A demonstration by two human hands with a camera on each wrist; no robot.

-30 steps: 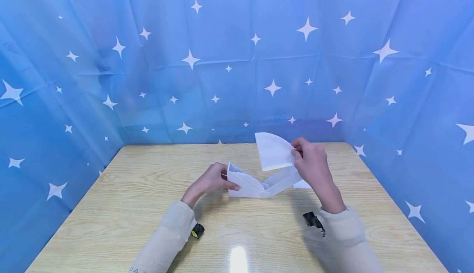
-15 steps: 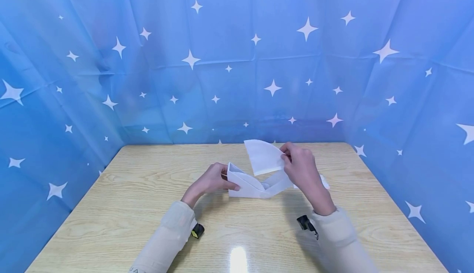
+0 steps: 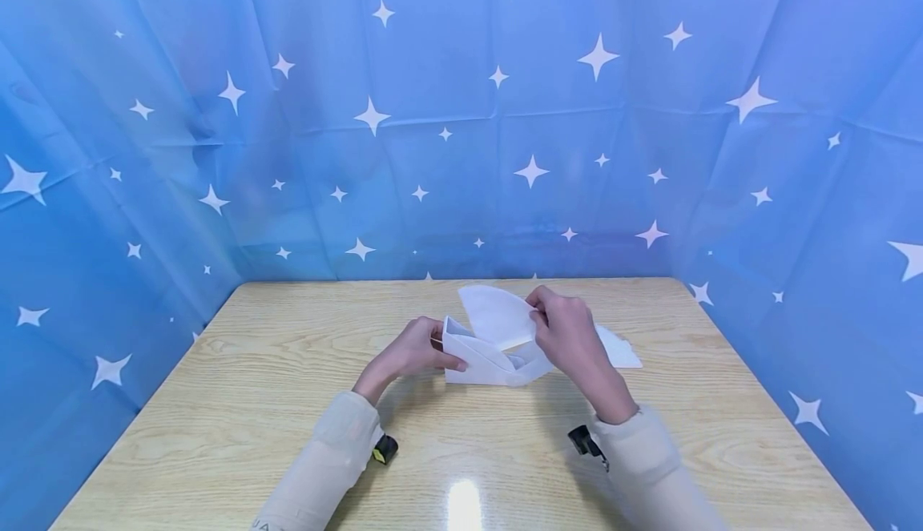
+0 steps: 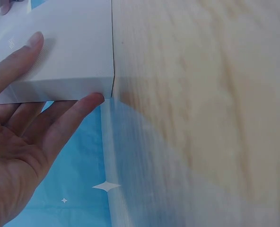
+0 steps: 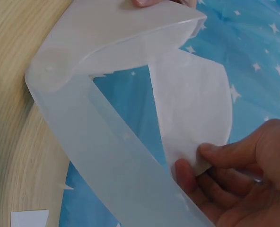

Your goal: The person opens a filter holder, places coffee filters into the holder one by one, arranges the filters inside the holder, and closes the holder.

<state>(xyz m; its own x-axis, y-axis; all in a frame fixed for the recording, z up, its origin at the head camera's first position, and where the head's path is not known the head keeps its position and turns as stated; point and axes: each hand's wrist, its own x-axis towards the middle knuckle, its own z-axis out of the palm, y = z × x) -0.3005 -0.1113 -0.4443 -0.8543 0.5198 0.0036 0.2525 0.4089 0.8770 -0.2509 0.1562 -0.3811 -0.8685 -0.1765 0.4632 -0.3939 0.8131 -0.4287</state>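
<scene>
A white case (image 3: 472,363) with a hinged, translucent lid (image 5: 126,156) stands on the table, lid swung out to the right. My left hand (image 3: 413,348) grips its left end, thumb on the near side and fingers underneath or behind in the left wrist view. Between thumb and fingers, my right hand (image 3: 574,337) pinches a fan-shaped white paper coffee filter (image 3: 493,315) by one corner. The filter's far part reaches the case's opening in the right wrist view, where its edge (image 5: 161,61) meets the rim. Whether other filters lie inside the case is hard to tell.
More white paper (image 3: 618,350) lies flat on the wooden table (image 3: 303,339) just right of my right hand, partly behind it. Behind and at both sides hangs a blue curtain (image 3: 461,195) with white stars. A small black device (image 3: 587,440) hangs by the right cuff.
My right hand has moved left and down with the coffee filter, bringing it to the case's opening. More of the paper on the table now shows. The left hand and case have stayed put.
</scene>
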